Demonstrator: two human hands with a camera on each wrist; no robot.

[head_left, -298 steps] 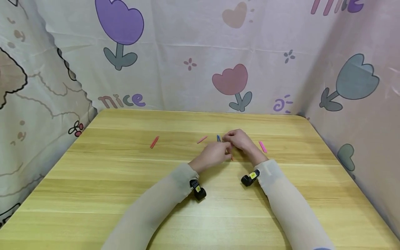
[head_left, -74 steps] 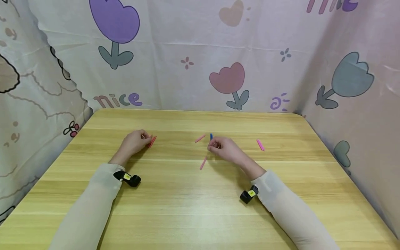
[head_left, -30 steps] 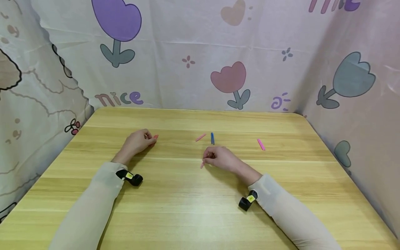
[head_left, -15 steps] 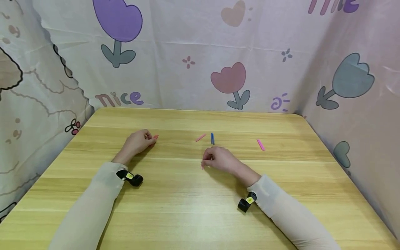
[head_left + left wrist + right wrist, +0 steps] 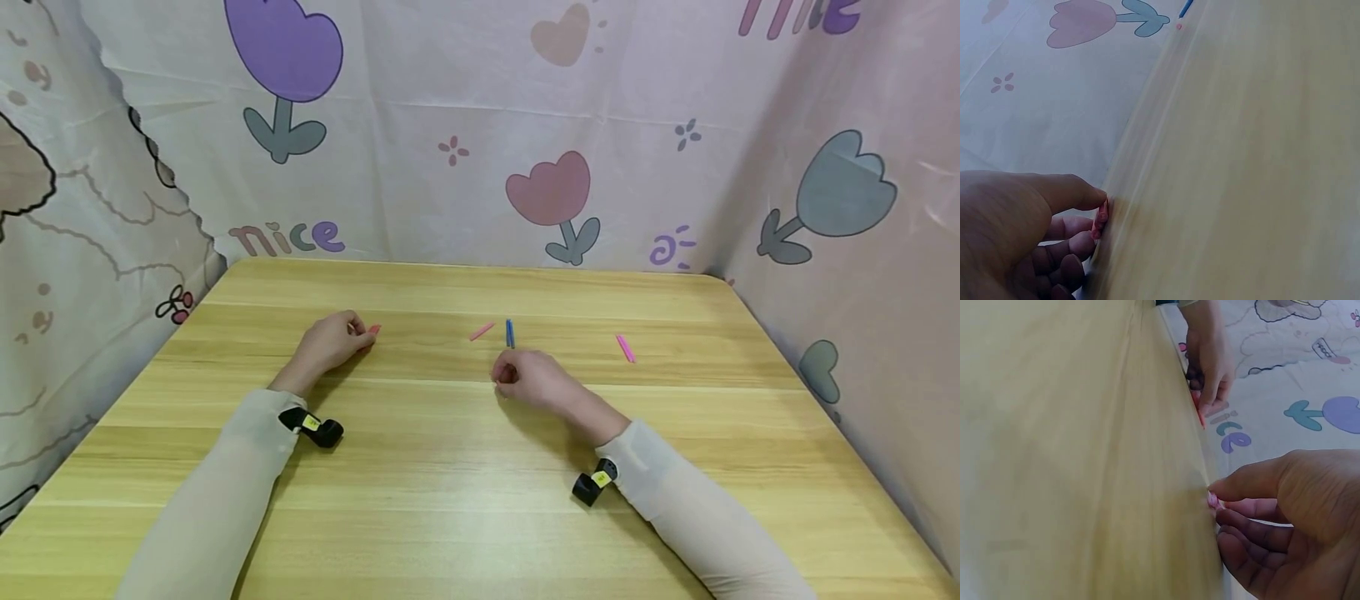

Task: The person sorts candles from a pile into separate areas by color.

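My left hand (image 5: 327, 342) pinches a little bundle of short red sticks (image 5: 1101, 219) between thumb and fingers, low over the left part of the table; in the head view only the bundle's upper end shows past the fingertips. Toward the middle, my right hand (image 5: 534, 380) pinches a pink stick (image 5: 1213, 500), mostly covered by the fingers. Just behind that hand lie blue sticks (image 5: 510, 333) side by side. A single pale pink stick (image 5: 482, 331) lies slanted to the left of them.
Bright pink sticks (image 5: 626, 348) lie together to the right of my right hand. The wooden table (image 5: 450, 500) ends at the back against a printed cloth (image 5: 420, 183), and more cloth hangs at both sides.
My hands were together mid-table; the left then went left to the red sticks and now pinches them. My right hand came forward from the blue sticks and took the front pink stick.
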